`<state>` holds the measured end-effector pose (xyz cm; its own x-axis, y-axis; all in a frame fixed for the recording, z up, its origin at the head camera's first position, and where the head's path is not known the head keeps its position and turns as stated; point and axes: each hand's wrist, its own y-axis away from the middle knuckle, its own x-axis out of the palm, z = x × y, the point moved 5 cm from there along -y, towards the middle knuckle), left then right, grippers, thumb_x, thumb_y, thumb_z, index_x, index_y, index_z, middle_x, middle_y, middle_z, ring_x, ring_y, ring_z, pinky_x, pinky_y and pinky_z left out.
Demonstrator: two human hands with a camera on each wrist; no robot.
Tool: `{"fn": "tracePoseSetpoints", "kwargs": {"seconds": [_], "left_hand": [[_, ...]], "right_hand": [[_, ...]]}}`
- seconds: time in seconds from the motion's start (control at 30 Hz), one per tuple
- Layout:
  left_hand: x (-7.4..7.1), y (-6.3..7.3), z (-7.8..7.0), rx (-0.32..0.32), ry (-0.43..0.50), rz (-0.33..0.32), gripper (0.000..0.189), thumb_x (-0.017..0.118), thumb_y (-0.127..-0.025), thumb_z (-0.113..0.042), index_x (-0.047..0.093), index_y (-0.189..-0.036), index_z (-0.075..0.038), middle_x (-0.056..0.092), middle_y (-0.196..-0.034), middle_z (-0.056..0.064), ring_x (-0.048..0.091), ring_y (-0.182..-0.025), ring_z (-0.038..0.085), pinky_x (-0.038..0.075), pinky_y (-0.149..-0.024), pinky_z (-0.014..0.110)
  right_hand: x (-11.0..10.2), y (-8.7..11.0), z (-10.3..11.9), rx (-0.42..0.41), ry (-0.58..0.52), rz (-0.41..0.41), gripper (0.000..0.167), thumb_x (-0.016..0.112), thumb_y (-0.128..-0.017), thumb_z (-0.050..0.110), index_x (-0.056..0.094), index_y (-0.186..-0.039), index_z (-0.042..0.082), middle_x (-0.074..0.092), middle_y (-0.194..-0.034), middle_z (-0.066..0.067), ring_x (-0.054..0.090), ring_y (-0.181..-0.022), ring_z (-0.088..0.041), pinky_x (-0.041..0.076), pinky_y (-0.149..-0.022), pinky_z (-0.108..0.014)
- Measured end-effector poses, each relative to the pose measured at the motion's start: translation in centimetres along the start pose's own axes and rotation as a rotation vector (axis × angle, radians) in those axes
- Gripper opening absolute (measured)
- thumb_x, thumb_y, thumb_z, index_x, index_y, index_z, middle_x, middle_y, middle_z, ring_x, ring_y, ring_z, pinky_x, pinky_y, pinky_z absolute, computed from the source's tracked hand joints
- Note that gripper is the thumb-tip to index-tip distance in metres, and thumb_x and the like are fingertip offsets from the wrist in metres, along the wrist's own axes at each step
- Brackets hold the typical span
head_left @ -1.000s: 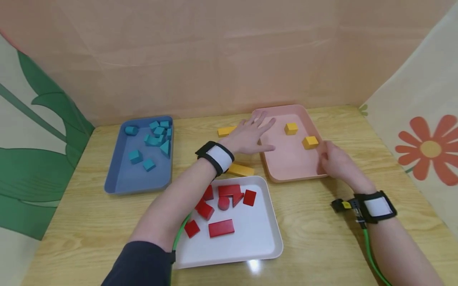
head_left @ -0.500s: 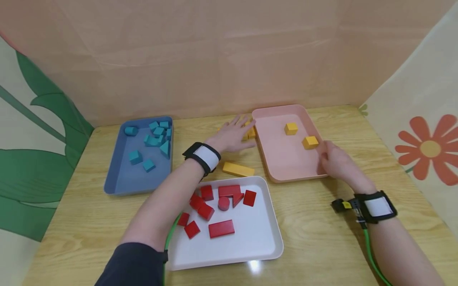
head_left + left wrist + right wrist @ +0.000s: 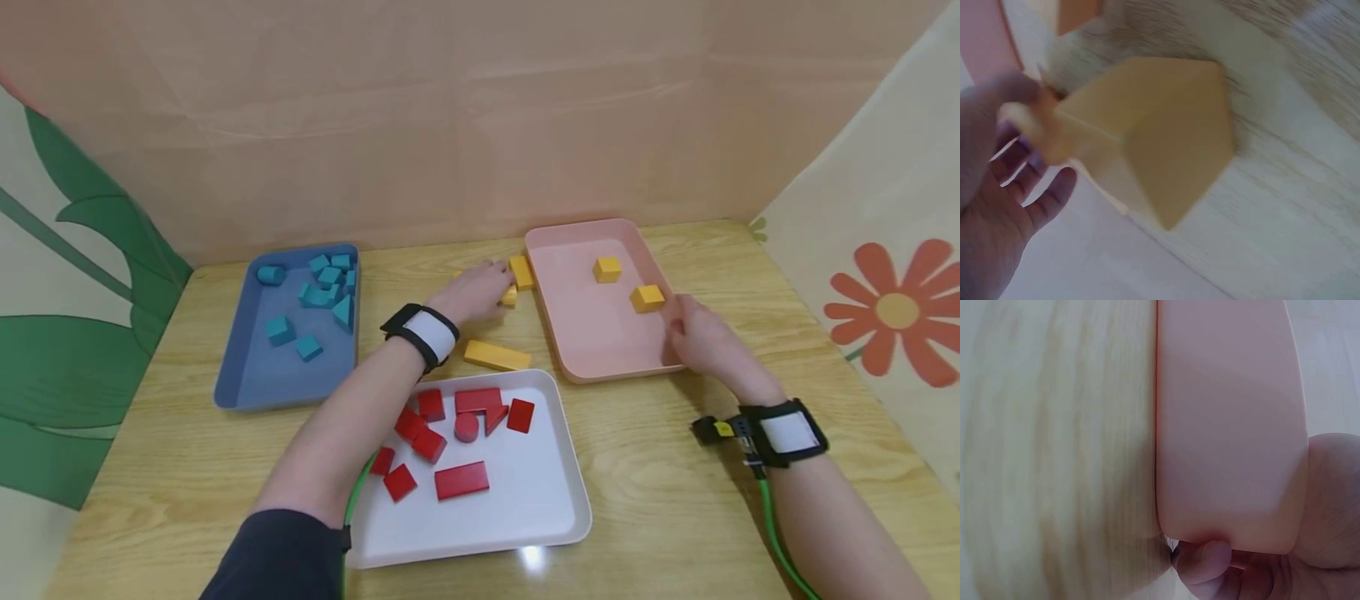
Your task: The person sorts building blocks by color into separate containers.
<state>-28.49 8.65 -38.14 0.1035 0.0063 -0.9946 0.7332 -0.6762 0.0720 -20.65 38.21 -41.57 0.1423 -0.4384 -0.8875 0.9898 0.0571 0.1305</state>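
Note:
In the head view my left hand [image 3: 474, 293] has its fingers bent downward beside a small yellow block [image 3: 509, 296] on the table. The left wrist view is blurred around the fingertips, and I cannot tell whether they pinch it. A large yellow block [image 3: 1147, 125] fills the middle of that view. Another yellow block [image 3: 521, 272] lies against the pink tray [image 3: 592, 346]. My right hand [image 3: 705, 335] grips this tray's right wall near the front corner. The right wrist view has fingers [image 3: 1207, 559] curled at the tray's end. Inside the tray are two yellow cubes [image 3: 647, 298].
A long yellow block [image 3: 497, 356] lies behind the white tray [image 3: 525, 517], which holds several red blocks [image 3: 461, 481]. The blue tray [image 3: 288, 387] at the left contains several teal blocks [image 3: 280, 330]. A beige backdrop [image 3: 450, 125] rises behind the table.
My left hand has drawn back leftward from the pink tray's edge, and its spread fingers have bent down at the small yellow block. My right hand keeps its hold on the tray.

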Motion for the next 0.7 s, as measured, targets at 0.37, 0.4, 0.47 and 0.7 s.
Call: {"fn": "tracePoseSetpoints", "kwargs": {"seconds": [0.37,0.4,0.47,0.7], "left_hand": [[-0.9,0.2,1.0,-0.069,0.225,-0.121,0.022,0.048,-0.087,-0.027,0.050,-0.104,-0.015,0.054,-0.084,-0.005,0.049,-0.067,0.008,0.040,-0.059,0.020],[-1.0,0.2,0.9,-0.061,0.210,-0.124,0.021,0.049,-0.087,-0.028,0.051,-0.104,-0.015,0.054,-0.086,-0.006,0.049,-0.068,0.007,0.040,-0.059,0.019],[-1.1,0.1,0.7,-0.040,0.188,-0.124,0.022,0.051,-0.086,-0.028,0.052,-0.104,-0.015,0.055,-0.086,-0.006,0.049,-0.068,0.007,0.040,-0.059,0.019],[-1.7,-0.2,-0.8,0.036,0.120,-0.115,0.026,0.055,-0.085,-0.027,0.052,-0.106,-0.012,0.053,-0.083,-0.006,0.049,-0.070,0.008,0.040,-0.061,0.019]], "right_hand": [[0.2,0.0,-0.3,0.016,-0.022,0.016,0.045,0.033,-0.093,0.010,0.018,-0.131,-0.009,0.054,-0.074,-0.014,0.051,-0.058,-0.022,0.042,-0.046,-0.032],[0.3,0.0,-0.4,0.023,-0.028,0.023,0.046,0.032,-0.093,0.010,0.017,-0.132,-0.009,0.055,-0.073,-0.013,0.051,-0.057,-0.021,0.042,-0.046,-0.033],[0.3,0.0,-0.4,0.029,-0.032,0.022,0.046,0.032,-0.093,0.010,0.016,-0.132,-0.009,0.054,-0.073,-0.013,0.051,-0.057,-0.021,0.042,-0.046,-0.033],[0.5,0.0,-0.6,0.061,-0.042,0.043,0.049,0.031,-0.095,0.013,0.012,-0.135,-0.006,0.055,-0.073,-0.013,0.051,-0.057,-0.022,0.043,-0.046,-0.033]]}}
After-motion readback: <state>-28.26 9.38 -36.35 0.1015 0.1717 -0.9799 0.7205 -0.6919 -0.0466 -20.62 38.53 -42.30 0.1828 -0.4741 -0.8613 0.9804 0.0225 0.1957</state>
